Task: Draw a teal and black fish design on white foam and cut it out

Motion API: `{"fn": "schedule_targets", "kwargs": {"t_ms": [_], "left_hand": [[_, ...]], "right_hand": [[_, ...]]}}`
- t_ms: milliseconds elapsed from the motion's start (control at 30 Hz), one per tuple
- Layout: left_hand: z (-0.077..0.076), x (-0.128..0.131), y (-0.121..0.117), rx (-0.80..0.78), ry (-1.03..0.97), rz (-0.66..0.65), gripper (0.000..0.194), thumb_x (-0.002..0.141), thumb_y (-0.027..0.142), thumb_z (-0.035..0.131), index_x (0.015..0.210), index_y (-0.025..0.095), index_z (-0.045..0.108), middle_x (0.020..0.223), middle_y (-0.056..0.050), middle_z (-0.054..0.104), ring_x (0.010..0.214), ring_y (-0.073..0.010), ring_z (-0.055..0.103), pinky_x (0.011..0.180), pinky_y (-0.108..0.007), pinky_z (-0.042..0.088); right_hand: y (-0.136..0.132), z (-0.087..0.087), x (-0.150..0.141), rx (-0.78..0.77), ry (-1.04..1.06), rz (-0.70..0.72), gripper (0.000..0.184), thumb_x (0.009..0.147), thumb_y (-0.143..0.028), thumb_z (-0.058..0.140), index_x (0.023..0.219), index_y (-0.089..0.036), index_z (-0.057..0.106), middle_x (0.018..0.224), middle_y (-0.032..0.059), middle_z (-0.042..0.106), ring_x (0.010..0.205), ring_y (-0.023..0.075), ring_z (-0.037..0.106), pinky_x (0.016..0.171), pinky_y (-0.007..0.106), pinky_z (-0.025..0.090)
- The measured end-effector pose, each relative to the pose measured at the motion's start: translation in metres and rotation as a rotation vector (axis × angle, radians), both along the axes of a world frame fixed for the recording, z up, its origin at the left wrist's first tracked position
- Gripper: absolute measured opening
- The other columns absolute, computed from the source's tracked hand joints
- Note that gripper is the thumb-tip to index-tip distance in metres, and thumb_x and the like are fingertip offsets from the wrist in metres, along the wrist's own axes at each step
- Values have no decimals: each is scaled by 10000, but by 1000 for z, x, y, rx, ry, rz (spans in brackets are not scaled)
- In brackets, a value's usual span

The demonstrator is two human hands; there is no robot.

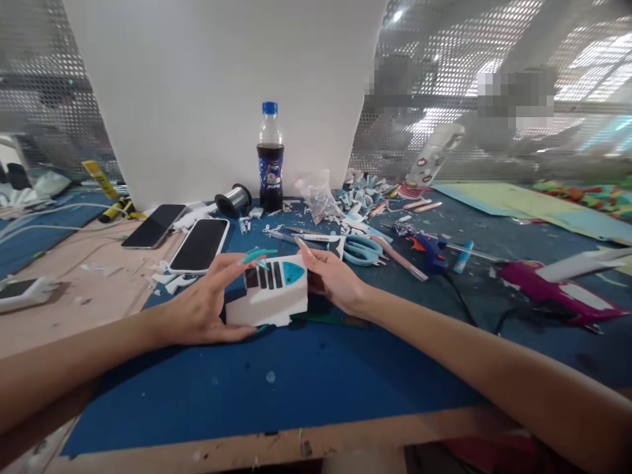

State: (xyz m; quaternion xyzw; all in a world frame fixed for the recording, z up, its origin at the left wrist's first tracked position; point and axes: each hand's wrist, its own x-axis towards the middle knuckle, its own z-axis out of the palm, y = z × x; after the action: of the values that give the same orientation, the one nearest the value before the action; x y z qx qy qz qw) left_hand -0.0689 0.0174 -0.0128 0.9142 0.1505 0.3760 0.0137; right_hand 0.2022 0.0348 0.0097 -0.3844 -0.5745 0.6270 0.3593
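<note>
Between my two hands is a white foam block, tilted up just above the blue mat. Its upper face carries a blue pointed piece and several dark bars, laid out like a fish skeleton. My left hand grips the block's left end, fingers over the top and thumb along the lower edge. At the right end, my right hand pinches the block, its thumb on top and its other fingers partly hidden behind. Light-blue scissors lie just beyond my right hand.
Two phones lie at the left. A Pepsi bottle stands behind, beside a wire spool. Foam scraps are heaped at the back. On the right lie a blue glue gun and a magenta one with cords.
</note>
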Motion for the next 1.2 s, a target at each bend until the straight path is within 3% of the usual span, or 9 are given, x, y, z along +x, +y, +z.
{"fn": "schedule_targets", "kwargs": {"t_ms": [233,467,600,733,900,1000,1067,1133,1200], "left_hand": [[-2,-2,1,35,3,-2,1148,837,335,847,1687,316,76,1411,-191,452,1284,-391,580,970,-619,610],[-5,-3,4,43,-22,5,1179,800,345,878,1675,349,89,1390,-179,438,1273,-387,565,993,-635,592],[-7,-3,3,23,-23,58,1139,816,351,859,1663,376,97,1431,-176,420,1316,-380,506,994,-630,589],[-5,-2,0,-30,5,173,1045,869,320,804,1659,348,120,1470,-195,432,1374,-409,446,1038,-700,533],[-5,8,17,-82,22,254,889,909,389,761,1623,296,240,1475,-200,445,1385,-420,488,1065,-690,522],[-2,21,37,-139,8,308,745,937,445,732,1556,250,368,1496,-203,452,1471,-451,418,1179,-760,360],[2,31,47,-191,-47,376,753,963,472,698,1566,191,345,1592,-253,349,1587,-505,164,1216,-829,143],[9,40,50,-265,-96,390,879,947,522,711,1613,180,249,1666,-274,248,1608,-504,89,1234,-809,119],[15,49,47,-335,-123,332,965,911,592,733,1632,198,225,1689,-266,254,1599,-483,190,1253,-759,195]], "right_hand": [[-4,7,-5,-157,111,-8,410,983,-486,651,729,-201,500,656,-25,518,591,118,504,621,277,455],[0,17,-1,-166,155,-35,418,1107,-383,419,739,-204,504,589,-1,562,478,112,428,503,255,357],[6,17,3,-118,170,-147,455,1116,-373,398,708,-201,501,527,-19,507,435,91,362,470,239,315],[12,11,5,-51,171,-284,491,1121,-369,383,660,-215,453,437,-37,449,389,80,275,439,235,261],[19,7,6,-15,194,-381,450,1109,-295,389,667,-223,440,425,-31,487,357,80,324,414,236,246],[19,8,8,2,223,-409,444,1103,-332,412,676,-220,453,435,-36,495,349,75,345,405,233,242],[17,10,10,11,244,-416,470,1102,-384,426,661,-221,434,426,-50,466,348,68,338,409,228,255],[14,12,11,4,250,-390,485,1095,-410,441,650,-219,433,428,-47,468,346,64,340,410,224,264],[9,14,9,-21,237,-324,470,1079,-412,472,653,-213,468,446,-29,503,352,71,373,405,224,273]]}}
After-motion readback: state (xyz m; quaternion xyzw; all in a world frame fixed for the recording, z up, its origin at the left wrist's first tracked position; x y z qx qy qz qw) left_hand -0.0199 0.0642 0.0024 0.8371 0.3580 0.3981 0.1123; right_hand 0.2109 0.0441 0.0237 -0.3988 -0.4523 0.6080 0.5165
